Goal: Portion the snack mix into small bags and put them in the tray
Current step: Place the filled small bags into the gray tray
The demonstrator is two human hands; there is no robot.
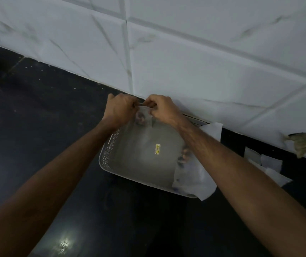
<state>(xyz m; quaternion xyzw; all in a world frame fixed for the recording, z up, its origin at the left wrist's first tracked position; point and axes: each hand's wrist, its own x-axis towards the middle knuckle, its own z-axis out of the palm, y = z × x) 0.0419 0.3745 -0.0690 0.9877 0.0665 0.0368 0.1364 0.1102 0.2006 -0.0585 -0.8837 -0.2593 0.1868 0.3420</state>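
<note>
Here my left hand and right hand met knuckle to knuckle, each pinching the top edge of one small clear bag that hung just below them, over the far end of the grey tray on the dark surface. The bag looked thin, limp and slippery with a little dark snack mix inside, so I judged the mouth strip the only firm hold. Another filled bag lay in the tray under my right forearm.

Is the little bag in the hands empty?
Not empty: dark snack pieces show through the clear small bag, pinched at its top by the left hand and right hand.
</note>
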